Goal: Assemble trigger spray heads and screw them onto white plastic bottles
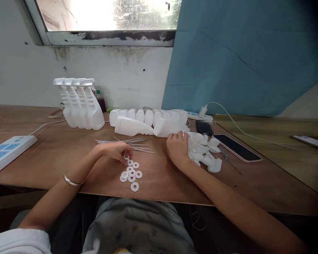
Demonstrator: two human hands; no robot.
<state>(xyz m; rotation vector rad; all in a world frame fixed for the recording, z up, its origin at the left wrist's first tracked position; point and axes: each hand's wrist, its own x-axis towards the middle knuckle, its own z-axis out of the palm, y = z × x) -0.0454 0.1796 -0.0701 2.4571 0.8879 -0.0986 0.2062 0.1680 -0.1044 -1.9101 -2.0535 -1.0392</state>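
Observation:
My left hand (119,151) is closed in a pinch at the upper end of a loose group of flat white ring washers (131,173), with a white ring washer (126,159) at its fingertips. Several of the rings overlap one another on the table. Against the left side of a pile of white trigger spray heads (201,148) rests my right hand (178,150), its fingers curled. Its palm side is hidden, so I cannot make out what it holds. Thin white tubes (137,144) lie scattered just beyond my left hand.
White spray bottles (82,106) with heads on stand at the back left. Headless white bottles (148,120) lie along the wall. A phone (238,148) and a slim metal tool (229,158) lie right of the pile. A power strip (10,151) sits at the left edge.

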